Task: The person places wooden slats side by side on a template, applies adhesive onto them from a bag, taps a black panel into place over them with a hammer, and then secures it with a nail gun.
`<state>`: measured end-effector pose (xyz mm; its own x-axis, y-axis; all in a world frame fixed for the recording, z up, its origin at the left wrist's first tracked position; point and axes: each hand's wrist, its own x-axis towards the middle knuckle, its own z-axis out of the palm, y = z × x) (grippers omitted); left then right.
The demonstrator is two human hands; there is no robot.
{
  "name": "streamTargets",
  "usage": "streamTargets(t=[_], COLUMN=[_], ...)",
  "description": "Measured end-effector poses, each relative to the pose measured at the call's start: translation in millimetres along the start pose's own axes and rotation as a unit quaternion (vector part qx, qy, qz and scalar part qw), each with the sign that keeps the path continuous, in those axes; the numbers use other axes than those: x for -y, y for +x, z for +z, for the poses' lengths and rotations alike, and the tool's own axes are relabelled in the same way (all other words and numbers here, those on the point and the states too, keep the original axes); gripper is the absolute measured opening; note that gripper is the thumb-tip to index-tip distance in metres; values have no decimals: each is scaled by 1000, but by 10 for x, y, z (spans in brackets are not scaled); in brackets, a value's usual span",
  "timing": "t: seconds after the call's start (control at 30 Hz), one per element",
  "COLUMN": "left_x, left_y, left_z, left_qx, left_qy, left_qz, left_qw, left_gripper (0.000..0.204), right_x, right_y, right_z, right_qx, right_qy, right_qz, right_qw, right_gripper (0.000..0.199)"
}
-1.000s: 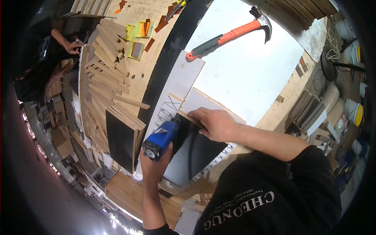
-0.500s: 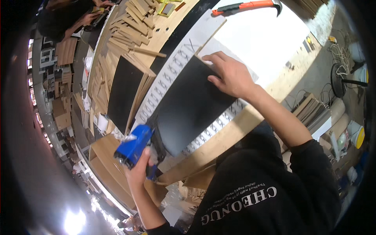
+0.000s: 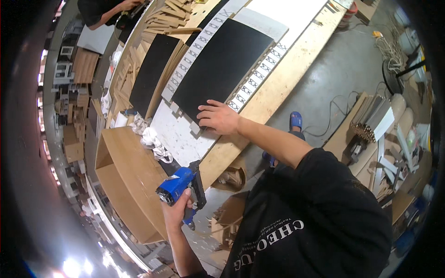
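Note:
My left hand [image 3: 177, 211] is wrapped round the handle of a blue and black nail gun [image 3: 178, 184], held off the near end of the bench. My right hand [image 3: 220, 118] lies with its fingers spread on the near end of a black panel [image 3: 220, 60]; nothing is gripped in it. Small pale blocks [image 3: 194, 126] poke out from under the panel's near edge. White strips with crossed marks run along both long sides of the panel, one on the right [image 3: 255, 81] and one on the left [image 3: 197, 46].
A large cardboard box [image 3: 132, 162] stands at the bench's near left, beside white rags [image 3: 155, 143]. Stacked black-faced boards [image 3: 153, 74] and loose wood strips [image 3: 169, 18] lie left of the panel. Another person [image 3: 104, 11] works at far left. Cords [image 3: 329, 123] lie on the floor.
The nail gun has come away from the panel's near-left corner, toward me. My right hand has moved from the panel's far end to its near end. The view has shifted; the hammer is out of sight.

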<state>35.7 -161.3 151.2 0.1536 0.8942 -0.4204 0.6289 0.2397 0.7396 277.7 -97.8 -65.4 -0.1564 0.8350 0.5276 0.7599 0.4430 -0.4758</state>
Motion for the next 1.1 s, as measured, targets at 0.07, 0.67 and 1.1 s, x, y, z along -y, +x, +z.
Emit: streamTargets(t=[0.07,0.67,1.1], left_x=[-24,-191,-309], left_y=[69,1265,1269], left_z=[34,369,387], left_qx=[26,116,118], left_qy=[-33,114,140], left_qz=[14,25,7], left_qw=[999,986,983], left_gripper=[33,24,25], right_x=[-15,-1191,-1392], right_y=[14,-542,-532], right_z=[-10,-1571,-1606], right_qx=[-25,-231,-218], right_qy=[16,-100,16], right_qz=[-9,475,520], right_qw=[1000,843,825], right_gripper=[27,54,49])
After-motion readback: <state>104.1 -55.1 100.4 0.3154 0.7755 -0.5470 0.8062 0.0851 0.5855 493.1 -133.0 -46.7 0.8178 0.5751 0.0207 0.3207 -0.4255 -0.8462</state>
